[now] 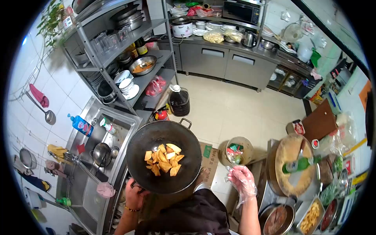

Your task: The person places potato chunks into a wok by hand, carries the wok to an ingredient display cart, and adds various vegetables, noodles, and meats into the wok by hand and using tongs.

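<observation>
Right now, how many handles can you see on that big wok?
2 on the wok: the far handle sticks out from the rim away from the person; the near handle is in the left hand, which partly covers it.

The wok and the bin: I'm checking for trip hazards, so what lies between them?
In the head view, a piece of cardboard lies on the floor between the wok and the bin; nothing upright shows there.

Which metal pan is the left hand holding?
The large round black wok with golden-brown wedges inside: the left hand grips its near edge. Others, like the shiny steel pan on the gray metal shelf, stand apart.
</observation>
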`<move>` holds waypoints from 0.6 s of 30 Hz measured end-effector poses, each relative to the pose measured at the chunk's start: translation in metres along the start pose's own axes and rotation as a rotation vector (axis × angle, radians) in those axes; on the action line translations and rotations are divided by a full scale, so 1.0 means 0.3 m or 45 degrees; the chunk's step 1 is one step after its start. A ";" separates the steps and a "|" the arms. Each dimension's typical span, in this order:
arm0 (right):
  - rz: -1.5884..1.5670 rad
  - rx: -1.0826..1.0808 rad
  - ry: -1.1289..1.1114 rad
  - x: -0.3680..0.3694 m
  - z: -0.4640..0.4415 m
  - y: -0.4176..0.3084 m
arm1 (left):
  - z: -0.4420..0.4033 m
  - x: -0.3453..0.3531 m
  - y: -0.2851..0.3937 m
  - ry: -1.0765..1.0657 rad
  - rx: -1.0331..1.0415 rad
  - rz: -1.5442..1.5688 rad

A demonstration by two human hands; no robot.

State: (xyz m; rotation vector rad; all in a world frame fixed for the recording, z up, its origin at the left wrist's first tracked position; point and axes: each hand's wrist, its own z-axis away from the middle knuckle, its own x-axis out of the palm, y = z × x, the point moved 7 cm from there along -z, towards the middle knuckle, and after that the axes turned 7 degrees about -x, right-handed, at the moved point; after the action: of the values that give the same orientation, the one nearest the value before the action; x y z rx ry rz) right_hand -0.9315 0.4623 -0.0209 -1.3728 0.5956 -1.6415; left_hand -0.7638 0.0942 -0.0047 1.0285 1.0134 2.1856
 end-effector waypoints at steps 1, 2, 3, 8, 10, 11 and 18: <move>-0.002 0.028 0.039 -0.015 -0.090 0.008 | -0.054 0.032 0.023 0.025 0.006 0.002; -0.003 0.012 0.079 -0.053 -0.194 0.029 | -0.108 0.081 0.047 -0.022 0.015 -0.037; -0.004 0.013 0.063 -0.077 -0.279 0.025 | -0.170 0.149 0.071 -0.080 0.035 -0.077; -0.173 -0.110 0.196 -0.198 -0.814 -0.057 | -0.474 0.428 0.187 0.094 0.041 -0.017; -0.104 -0.102 0.161 -0.207 -0.949 -0.139 | -0.588 0.538 0.231 -0.038 0.077 -0.003; -0.130 -0.144 0.170 -0.213 -1.012 -0.209 | -0.662 0.613 0.245 -0.103 0.075 -0.006; -0.095 -0.262 0.349 -0.467 -1.466 -0.446 | -1.229 1.072 0.169 -0.170 -0.067 0.039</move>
State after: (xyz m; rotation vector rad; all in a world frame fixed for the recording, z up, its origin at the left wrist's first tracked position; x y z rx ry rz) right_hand -1.3920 0.5712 -0.1046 -1.3368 0.9036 -1.8879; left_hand -1.2532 0.1394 0.0110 1.1554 0.8810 2.1250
